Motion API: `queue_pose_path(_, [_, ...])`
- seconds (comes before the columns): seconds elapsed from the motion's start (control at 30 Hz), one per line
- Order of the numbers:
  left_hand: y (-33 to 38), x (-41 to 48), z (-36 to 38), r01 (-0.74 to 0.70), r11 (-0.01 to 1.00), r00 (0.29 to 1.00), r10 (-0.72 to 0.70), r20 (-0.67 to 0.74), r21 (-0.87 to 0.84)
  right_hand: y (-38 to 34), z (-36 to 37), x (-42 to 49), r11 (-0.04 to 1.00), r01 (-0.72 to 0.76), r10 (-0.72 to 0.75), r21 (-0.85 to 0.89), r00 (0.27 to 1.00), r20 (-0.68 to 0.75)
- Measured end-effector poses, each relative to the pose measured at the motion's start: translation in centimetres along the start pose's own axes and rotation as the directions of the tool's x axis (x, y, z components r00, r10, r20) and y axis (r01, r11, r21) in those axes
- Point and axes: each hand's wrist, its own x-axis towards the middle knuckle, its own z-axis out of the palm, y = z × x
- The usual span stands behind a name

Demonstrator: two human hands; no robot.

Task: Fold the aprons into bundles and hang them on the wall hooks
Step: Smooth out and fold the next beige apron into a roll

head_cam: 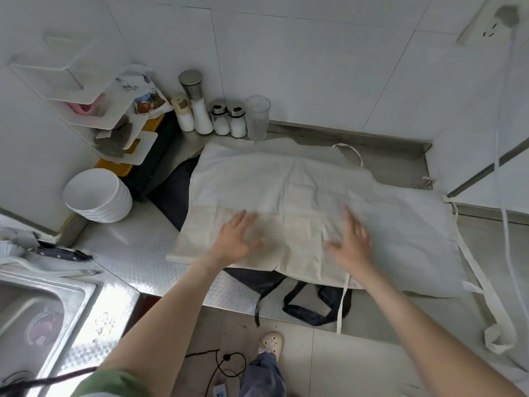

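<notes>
Cream apron [300, 190] is lying spread flat on the steel surface [128, 253], covering a dark apron [252, 280]. Left hand [234, 239] and right hand [350, 242] are lying wide, spread-fingered over its near part, gripping nothing, apparently smoothing it before folding; next, pinching an edge to fold it over

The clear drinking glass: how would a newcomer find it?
On the steel counter, find the row of seasoning shakers against the wall. The drinking glass stands at the row's right end; unlike the shakers, it has no lid or white filling.
</notes>
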Motion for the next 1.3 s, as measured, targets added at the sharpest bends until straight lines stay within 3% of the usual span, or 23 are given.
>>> queue_pose_path(0.07, [-0.5,0.5,1.9,-0.152,0.919,0.978,0.086,0.191,0.365,-0.4,1.2,-0.5,0.926,0.309,-0.249,-0.218,0.933,0.261])
queue_pose_path(0.13, [-1.5,0.4,3.2,-0.271,0.816,0.940,0.110,0.323,0.510,-0.3,2.8,-1.2,0.815,0.506,-0.347,-0.282,0.816,0.462])
queue_pose_path(0.23, [-3.4,-0.4,3.5,-0.318,0.718,0.914,0.060,0.401,0.619,0.7,4.2,-1.7,0.751,0.568,-0.357,-0.336,0.777,0.518])
queue_pose_path(0.4, [-4.8,-1.3,3.3,-0.289,0.692,0.946,0.103,0.306,0.661,1.3,3.9,-2.6,0.732,0.579,-0.361,-0.358,0.776,0.517])
queue_pose_path(0.67, [-5.0,-3.0,3.1,-0.254,0.693,0.949,0.045,0.311,0.675,4.8,1.9,-4.2,0.749,0.529,-0.297,-0.398,0.806,0.513])
queue_pose_path(0.83, [-4.3,-4.8,2.5,-0.217,0.693,0.922,-0.087,0.378,0.687,8.0,-1.5,-5.6,0.802,0.345,-0.134,-0.487,0.900,0.415])
queue_pose_path(0.93, [-3.3,-5.2,1.9,-0.195,0.734,0.896,-0.136,0.423,0.650,9.4,-4.0,-5.3,0.799,0.117,0.041,-0.590,0.968,0.248])
queue_pose_path(1.0, [-2.4,-4.8,1.3,-0.131,0.818,0.920,-0.110,0.377,0.560,9.8,-5.5,-4.3,0.865,-0.105,0.173,-0.491,0.980,0.096])
queue_pose_path(1.07, [-1.7,-4.0,0.8,-0.059,0.878,0.958,-0.085,0.274,0.476,8.9,-6.6,-2.9,0.920,-0.230,0.259,-0.316,0.964,0.052])
queue_pose_path(1.2, [-0.4,-2.0,0.1,-0.011,0.873,0.986,-0.071,0.150,0.488,5.0,-6.0,0.0,0.961,-0.158,0.161,-0.227,0.987,-0.004])
queue_pose_path(1.3, [0.1,0.2,-0.8,0.031,0.889,0.988,-0.096,0.119,0.457,0.8,-3.4,2.3,0.961,0.042,-0.003,-0.272,0.989,0.145])
